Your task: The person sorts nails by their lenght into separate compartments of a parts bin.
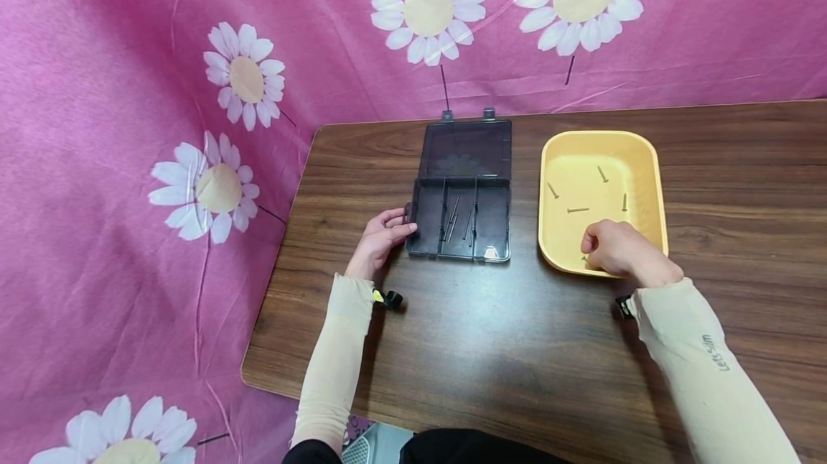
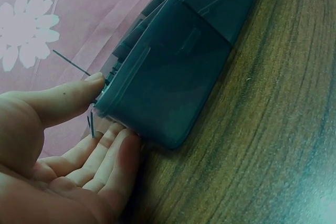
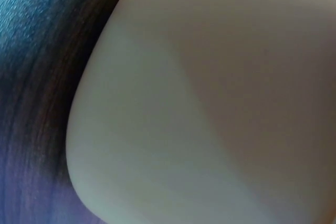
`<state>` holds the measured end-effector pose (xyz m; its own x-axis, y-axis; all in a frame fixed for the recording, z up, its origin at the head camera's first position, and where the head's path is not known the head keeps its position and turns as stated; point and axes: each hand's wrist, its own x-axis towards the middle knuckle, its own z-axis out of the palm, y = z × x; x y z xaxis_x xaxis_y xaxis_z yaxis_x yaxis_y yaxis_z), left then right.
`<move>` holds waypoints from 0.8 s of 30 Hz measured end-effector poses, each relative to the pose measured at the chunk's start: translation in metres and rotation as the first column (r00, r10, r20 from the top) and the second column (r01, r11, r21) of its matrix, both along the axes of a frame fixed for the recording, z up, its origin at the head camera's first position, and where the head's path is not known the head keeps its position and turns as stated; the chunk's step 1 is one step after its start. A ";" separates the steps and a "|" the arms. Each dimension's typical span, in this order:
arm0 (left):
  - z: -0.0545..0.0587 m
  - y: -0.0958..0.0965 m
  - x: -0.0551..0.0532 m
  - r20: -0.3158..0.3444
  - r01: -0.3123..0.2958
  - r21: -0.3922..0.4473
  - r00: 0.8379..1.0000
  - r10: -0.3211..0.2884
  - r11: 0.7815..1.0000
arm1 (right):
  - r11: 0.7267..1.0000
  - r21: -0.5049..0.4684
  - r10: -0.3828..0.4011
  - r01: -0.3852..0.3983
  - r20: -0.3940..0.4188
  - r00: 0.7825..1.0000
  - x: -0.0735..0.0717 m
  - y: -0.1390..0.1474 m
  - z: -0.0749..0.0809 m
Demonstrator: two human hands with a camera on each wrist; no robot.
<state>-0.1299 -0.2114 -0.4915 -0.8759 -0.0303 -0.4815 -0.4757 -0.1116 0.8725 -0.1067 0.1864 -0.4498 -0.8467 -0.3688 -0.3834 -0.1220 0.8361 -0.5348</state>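
At the left end of a dark compartment box (image 1: 426, 223), my left hand (image 1: 381, 238) holds the edge. In the left wrist view, the thumb (image 2: 79, 94) lies on the rim and the fingers (image 2: 113, 161) touch the side near the bottom. Several thin nails (image 1: 451, 223) lie in the middle compartment, some close to the right divider. My right hand (image 1: 620, 250) is inside a yellow tray (image 1: 649, 162), fingers curled down by the near wall. A small screw tip (image 1: 584, 258) shows beside the fingers; the fingertips are hidden. Several brass-coloured screws (image 1: 578, 210) lie in the tray.
The box's lid (image 1: 465, 149) is folded back flat toward the pink flowered cloth (image 1: 349, 33) behind the wooden table (image 1: 478, 349). The table's left edge runs beside my left arm. A blurred pale curved surface (image 3: 199, 103) fills most of the right wrist view.
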 end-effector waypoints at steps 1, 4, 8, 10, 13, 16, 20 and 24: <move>0.000 0.000 0.000 0.000 -0.001 0.001 1.000 0.001 1.000 | 1.000 0.002 0.003 -0.003 -0.001 1.000 0.000 0.000 0.000; 0.000 0.000 0.000 -0.001 -0.005 0.003 1.000 0.005 1.000 | 1.000 0.007 0.013 -0.013 -0.005 1.000 -0.001 -0.001 0.000; 0.001 0.001 0.000 0.003 -0.013 0.007 1.000 0.013 1.000 | 1.000 0.018 0.014 -0.014 0.007 1.000 -0.002 -0.001 -0.001; 0.001 0.001 0.000 0.004 -0.017 0.007 1.000 0.017 1.000 | 1.000 0.023 0.013 -0.014 0.014 1.000 -0.002 -0.002 -0.001; 0.001 0.001 0.000 0.004 -0.017 0.006 1.000 0.017 1.000 | 1.000 0.026 0.013 -0.014 0.020 1.000 -0.002 -0.001 -0.001; 0.001 0.001 0.000 0.002 -0.014 0.008 1.000 0.014 1.000 | 1.000 0.023 0.018 -0.018 0.010 1.000 -0.002 -0.001 -0.001; 0.001 0.002 0.000 -0.002 -0.016 0.011 1.000 0.016 1.000 | 1.000 0.015 0.022 -0.022 -0.010 1.000 -0.002 0.000 -0.001; 0.001 0.002 0.000 -0.002 -0.018 0.004 1.000 0.018 1.000 | 1.000 0.009 0.009 -0.008 -0.016 1.000 -0.001 0.001 -0.002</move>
<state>-0.1297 -0.2094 -0.4902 -0.8764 -0.0438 -0.4797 -0.4717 -0.1239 0.8730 -0.1079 0.1870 -0.4514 -0.8498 -0.3728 -0.3727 -0.1379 0.8396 -0.5255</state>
